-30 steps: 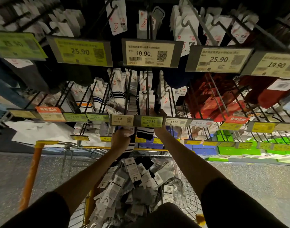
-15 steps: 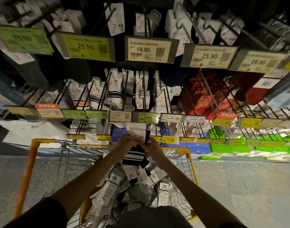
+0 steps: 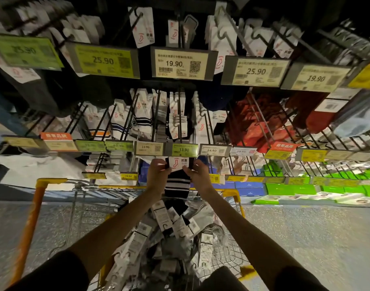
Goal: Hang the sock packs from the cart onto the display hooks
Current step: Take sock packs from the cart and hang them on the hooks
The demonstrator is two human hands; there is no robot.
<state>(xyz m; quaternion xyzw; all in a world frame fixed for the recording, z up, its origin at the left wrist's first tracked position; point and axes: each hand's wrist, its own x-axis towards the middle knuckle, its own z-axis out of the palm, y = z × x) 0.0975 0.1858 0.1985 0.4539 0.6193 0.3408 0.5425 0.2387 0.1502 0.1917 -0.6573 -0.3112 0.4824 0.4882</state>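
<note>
A sock pack (image 3: 178,181), black with white stripes and a white header card, hangs between my hands just under the green 13.90 price tag (image 3: 183,149). My left hand (image 3: 157,173) pinches the card's left side and my right hand (image 3: 197,174) its right side. Above the tag, a black display hook (image 3: 179,114) carries white sock packs (image 3: 175,117). Below my arms, the wire cart (image 3: 228,248) with yellow and orange rails holds several loose sock packs (image 3: 169,225).
Rows of hooks with price tags span the rack: white socks at the middle, dark ones at left, red packs (image 3: 261,127) at right. Green boxes (image 3: 289,189) and blue boxes lie on a low shelf. Speckled floor flanks the cart on both sides.
My hands came down from the hook row, met at a striped sock pack over the cart, and now hold its card higher, just under the 13.90 tag.
</note>
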